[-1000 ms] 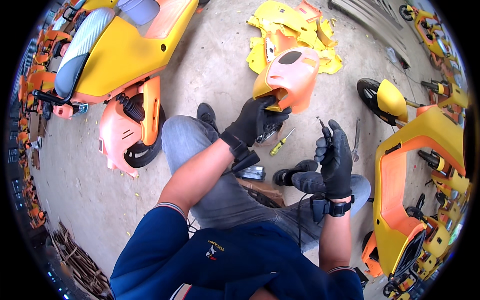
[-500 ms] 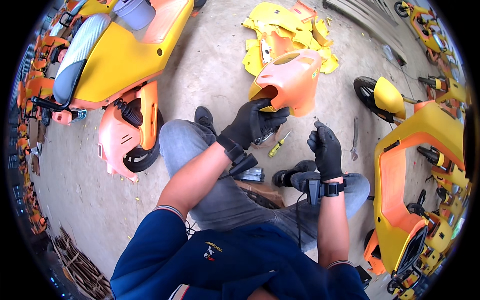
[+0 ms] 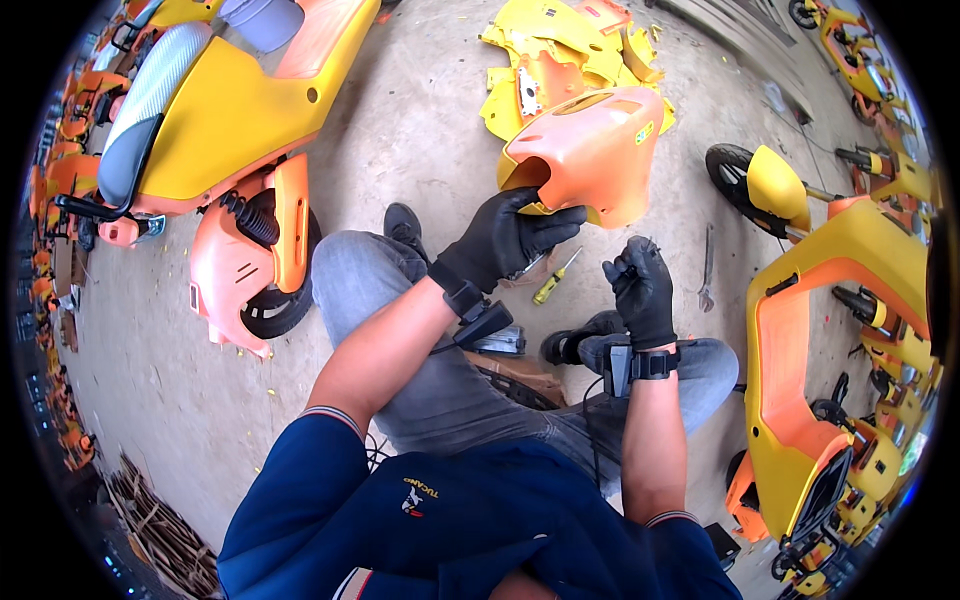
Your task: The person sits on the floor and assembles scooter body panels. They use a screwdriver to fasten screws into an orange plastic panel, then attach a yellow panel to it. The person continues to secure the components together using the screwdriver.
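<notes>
I have my left hand (image 3: pixel 505 238) clenched on the lower rim of the orange scooter cover (image 3: pixel 590 150), held above my knees; it looks light, stiff, smooth plastic, best gripped by that edge; my right hand (image 3: pixel 642 290) is pinched shut on something small I cannot make out

The scooter body panel (image 3: pixel 590 150) is plain orange with a small yellow sticker on its side. Both hands, left (image 3: pixel 505 238) and right (image 3: pixel 643 290), wear black gloves. Just below the panel lies a screwdriver (image 3: pixel 555 278) with a yellow handle. Behind the panel, the heap of loose panels (image 3: pixel 560 50) is bright yellow. The jeans (image 3: pixel 350 280) are faded grey-blue, the sweater (image 3: pixel 450 530) navy, the concrete floor (image 3: pixel 420 130) dull grey-tan.
</notes>
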`<move>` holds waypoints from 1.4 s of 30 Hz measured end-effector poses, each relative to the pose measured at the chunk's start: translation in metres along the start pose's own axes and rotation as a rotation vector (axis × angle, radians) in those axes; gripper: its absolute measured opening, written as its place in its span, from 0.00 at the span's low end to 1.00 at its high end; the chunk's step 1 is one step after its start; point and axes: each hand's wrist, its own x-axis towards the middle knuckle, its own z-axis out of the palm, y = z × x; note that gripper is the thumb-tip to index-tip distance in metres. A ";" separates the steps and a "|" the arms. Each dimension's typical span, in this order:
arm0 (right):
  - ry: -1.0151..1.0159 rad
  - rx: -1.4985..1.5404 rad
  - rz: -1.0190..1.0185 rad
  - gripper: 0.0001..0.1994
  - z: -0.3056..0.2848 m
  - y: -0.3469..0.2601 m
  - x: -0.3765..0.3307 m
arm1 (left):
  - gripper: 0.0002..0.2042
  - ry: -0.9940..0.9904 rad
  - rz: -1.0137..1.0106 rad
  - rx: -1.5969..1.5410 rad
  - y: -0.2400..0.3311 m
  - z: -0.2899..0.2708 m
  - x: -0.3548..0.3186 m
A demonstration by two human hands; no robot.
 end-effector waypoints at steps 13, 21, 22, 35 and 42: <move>-0.160 0.083 0.047 0.08 0.037 -0.007 0.003 | 0.30 -0.069 -0.142 -0.160 -0.005 -0.002 -0.001; -0.025 0.140 0.040 0.05 0.049 -0.009 0.005 | 0.34 -0.094 -0.307 -0.092 0.013 0.014 0.001; 0.005 0.157 0.043 0.06 0.051 -0.012 0.004 | 0.34 -0.015 -0.300 0.157 0.022 0.018 -0.002; 0.159 0.004 -0.075 0.07 0.031 -0.006 -0.009 | 0.27 0.135 0.630 1.092 0.009 0.037 -0.011; 0.152 -0.065 -0.094 0.07 0.034 -0.001 -0.013 | 0.25 0.079 0.479 1.062 0.014 0.024 -0.006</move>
